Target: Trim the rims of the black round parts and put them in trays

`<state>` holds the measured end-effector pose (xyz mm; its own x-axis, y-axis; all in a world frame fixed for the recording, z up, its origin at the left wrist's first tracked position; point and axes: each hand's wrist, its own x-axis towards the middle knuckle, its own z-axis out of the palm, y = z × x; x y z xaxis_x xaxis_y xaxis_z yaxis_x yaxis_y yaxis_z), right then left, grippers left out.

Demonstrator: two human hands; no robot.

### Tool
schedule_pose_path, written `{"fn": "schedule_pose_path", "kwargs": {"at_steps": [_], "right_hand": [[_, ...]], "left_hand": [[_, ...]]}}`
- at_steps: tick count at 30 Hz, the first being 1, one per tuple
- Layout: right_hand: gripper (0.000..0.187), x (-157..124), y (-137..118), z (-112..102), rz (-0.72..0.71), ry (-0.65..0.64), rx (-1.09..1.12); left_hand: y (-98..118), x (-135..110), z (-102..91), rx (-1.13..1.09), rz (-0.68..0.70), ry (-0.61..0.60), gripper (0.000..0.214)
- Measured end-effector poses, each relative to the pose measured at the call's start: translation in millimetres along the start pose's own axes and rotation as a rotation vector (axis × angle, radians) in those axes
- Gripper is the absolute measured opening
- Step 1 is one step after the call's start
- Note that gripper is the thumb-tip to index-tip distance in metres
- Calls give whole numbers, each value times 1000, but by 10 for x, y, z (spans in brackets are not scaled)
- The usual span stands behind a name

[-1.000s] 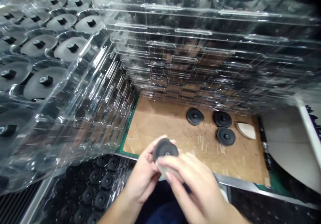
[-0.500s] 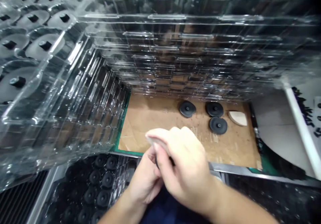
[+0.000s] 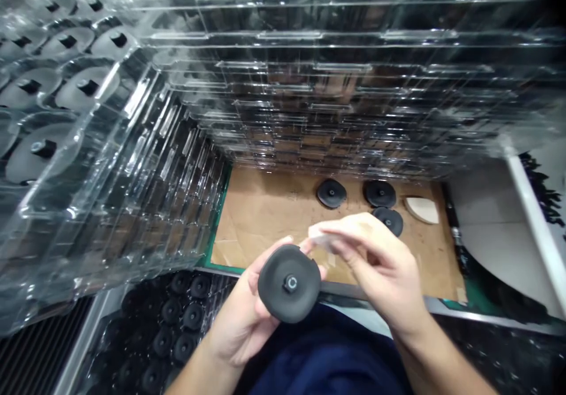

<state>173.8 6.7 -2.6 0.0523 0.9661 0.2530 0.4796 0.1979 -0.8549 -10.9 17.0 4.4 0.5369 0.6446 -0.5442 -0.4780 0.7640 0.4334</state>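
My left hand point(image 3: 239, 324) grips a dark grey, rounded-square disc point(image 3: 276, 298) by its edges. The disc's face is turned up and shows a short hollow stub in the middle. My right hand point(image 3: 389, 271) pinches a small, pale, thin piece point(image 3: 325, 240) just above the disc's upper right edge; its material is too blurred to name. Three similar dark discs lie on the brown cardboard point(image 3: 252, 206) beyond my hands: one alone point(image 3: 331, 193), one at the back right point(image 3: 380, 193), and one in front of that point(image 3: 391, 221), partly covered by my right hand.
Tall stacks of clear plastic trays stand at the back point(image 3: 327, 106) and left point(image 3: 154, 147). The left stack's top tray holds several discs. A beige wedge-shaped piece point(image 3: 422, 210) lies on the cardboard's right. Below left is a tray of dark discs point(image 3: 172, 318).
My hands were together, with the disc mostly hidden between them. Now they are apart: my right hand has moved right with the pale piece, and the disc's face shows in my left.
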Motion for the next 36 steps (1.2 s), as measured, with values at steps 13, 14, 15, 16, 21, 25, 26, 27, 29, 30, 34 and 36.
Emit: {"fn": "schedule_pose_path", "kwargs": {"at_steps": [13,14,15,16,21,25,26,27,29,30,34,36], "right_hand": [[33,-886,798,430,186,28,-432],[34,-907,816,437,175,28,-443],[34,-916,835,444,170,28,-451],[34,-913,851,451,169,31,-456],[26,-756,901,486,200,57,-417],[26,-619,899,449,253,72,-317],[27,-599,881,420,274,71,-284],[28,-582,848,382,292,67,-248],[28,-545,726,292,318,48,-168],[26,-518,631,245,324,33,-132],[18,-341,76,135,268,30,23],[19,-252,-195,145,95,59,59]], "left_hand": [[-33,24,-70,-131,-19,-86,57],[-48,46,-83,-145,-20,-67,56],[-67,75,-97,-161,-18,-37,54],[-89,106,-112,-179,-13,6,51],[-191,208,-166,-290,9,221,45],[-223,176,-205,-274,19,199,56],[-228,167,-214,-260,29,186,58],[-232,161,-220,-247,39,173,58],[-241,159,-217,-224,58,165,58],[-246,162,-205,-211,60,168,58],[-275,169,-100,-122,83,178,63],[-281,155,-42,-65,98,165,62]]}}
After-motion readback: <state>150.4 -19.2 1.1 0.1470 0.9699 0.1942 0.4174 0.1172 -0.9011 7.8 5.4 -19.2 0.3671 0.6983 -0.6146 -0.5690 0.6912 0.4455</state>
